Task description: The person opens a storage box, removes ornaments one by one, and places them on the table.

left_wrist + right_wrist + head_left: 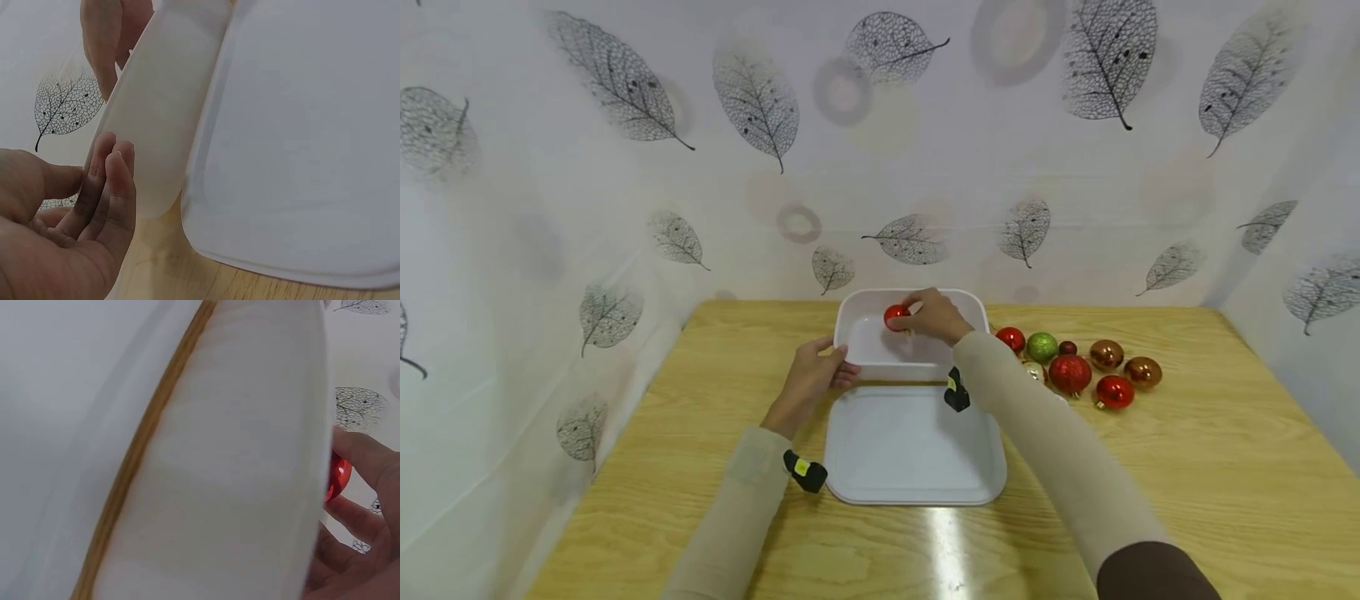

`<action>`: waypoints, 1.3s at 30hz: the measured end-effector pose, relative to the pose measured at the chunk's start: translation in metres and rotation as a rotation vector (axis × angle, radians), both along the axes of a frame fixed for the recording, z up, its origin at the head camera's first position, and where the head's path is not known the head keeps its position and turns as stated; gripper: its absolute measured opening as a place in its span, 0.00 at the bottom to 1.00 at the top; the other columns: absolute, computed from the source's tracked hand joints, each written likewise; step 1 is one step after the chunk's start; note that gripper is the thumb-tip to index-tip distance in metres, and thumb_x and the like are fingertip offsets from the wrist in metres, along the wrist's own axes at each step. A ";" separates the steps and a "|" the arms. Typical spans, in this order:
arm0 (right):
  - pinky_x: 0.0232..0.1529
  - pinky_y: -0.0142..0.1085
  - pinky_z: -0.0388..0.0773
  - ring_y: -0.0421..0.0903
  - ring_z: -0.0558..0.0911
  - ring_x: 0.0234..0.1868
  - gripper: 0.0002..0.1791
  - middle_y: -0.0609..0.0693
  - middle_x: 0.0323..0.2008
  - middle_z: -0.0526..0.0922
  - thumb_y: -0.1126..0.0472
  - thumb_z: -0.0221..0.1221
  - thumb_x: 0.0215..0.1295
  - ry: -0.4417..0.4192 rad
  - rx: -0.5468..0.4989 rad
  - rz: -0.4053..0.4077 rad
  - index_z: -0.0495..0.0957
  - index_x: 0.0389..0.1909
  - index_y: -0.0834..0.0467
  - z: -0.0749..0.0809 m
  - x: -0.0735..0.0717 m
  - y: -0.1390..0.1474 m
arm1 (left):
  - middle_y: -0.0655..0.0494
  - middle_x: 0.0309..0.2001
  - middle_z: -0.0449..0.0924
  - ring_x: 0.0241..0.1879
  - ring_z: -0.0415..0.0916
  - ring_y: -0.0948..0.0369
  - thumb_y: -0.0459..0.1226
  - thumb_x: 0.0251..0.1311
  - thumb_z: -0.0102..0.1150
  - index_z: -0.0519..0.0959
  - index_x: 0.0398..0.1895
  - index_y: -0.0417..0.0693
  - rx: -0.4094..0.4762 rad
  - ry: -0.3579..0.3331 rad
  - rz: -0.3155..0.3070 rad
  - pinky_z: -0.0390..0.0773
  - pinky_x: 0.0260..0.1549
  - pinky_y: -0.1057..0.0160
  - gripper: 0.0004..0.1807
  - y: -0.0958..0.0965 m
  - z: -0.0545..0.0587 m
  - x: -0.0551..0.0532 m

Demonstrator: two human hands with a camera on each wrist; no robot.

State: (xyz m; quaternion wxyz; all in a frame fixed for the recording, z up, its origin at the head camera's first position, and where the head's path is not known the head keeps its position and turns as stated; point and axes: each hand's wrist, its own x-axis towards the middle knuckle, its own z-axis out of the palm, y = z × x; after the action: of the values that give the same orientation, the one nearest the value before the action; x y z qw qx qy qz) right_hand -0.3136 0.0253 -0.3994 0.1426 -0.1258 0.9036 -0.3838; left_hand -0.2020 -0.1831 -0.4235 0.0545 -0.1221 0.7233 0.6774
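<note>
In the head view, my right hand (937, 317) pinches a shiny red Christmas ball (896, 317) over the inside of a white plastic box (910, 372). The right wrist view shows the red ball (339, 477) between thumb and fingers, partly hidden by the box wall (237, 462). My left hand (814, 371) grips the box at its front left corner. In the left wrist view its thumb is at the rim and its fingers (119, 181) lie against the outer wall. A white lid (916, 446) lies flat in front of the box.
Right of the box lies a group of several Christmas balls, among them a glittery red ball (1070, 374), a green ball (1042, 347) and a brown ball (1143, 372). They rest on a wooden table (1225, 433). A leaf-print curtain (910, 167) hangs behind the table.
</note>
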 end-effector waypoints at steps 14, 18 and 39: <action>0.46 0.49 0.84 0.57 0.84 0.44 0.27 0.60 0.44 0.86 0.52 0.68 0.66 0.010 -0.102 0.063 0.77 0.60 0.62 0.033 0.012 0.031 | 0.45 0.31 0.85 0.27 0.84 0.61 0.34 0.77 0.49 0.66 0.71 0.33 0.004 -0.006 0.005 0.86 0.30 0.68 0.24 0.001 -0.001 0.001; 0.49 0.50 0.84 0.57 0.84 0.45 0.27 0.60 0.45 0.86 0.51 0.68 0.66 0.024 -0.089 0.080 0.77 0.60 0.62 0.040 0.014 0.040 | 0.45 0.30 0.85 0.26 0.84 0.61 0.34 0.77 0.49 0.66 0.71 0.32 0.021 -0.009 0.007 0.86 0.29 0.68 0.24 -0.001 -0.002 0.000; 0.54 0.51 0.80 0.56 0.82 0.51 0.31 0.59 0.47 0.84 0.45 0.68 0.64 0.099 -0.042 0.020 0.76 0.62 0.60 0.081 0.040 0.105 | 0.45 0.30 0.85 0.26 0.84 0.61 0.34 0.77 0.50 0.65 0.72 0.32 0.021 -0.004 -0.004 0.86 0.29 0.67 0.24 -0.001 -0.001 0.001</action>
State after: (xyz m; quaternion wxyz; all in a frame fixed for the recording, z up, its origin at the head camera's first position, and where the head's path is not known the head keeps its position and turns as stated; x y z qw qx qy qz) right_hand -0.2735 0.1299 -0.3184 0.0990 -0.1567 0.9000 -0.3946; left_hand -0.2012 -0.1838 -0.4249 0.0586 -0.1213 0.7162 0.6847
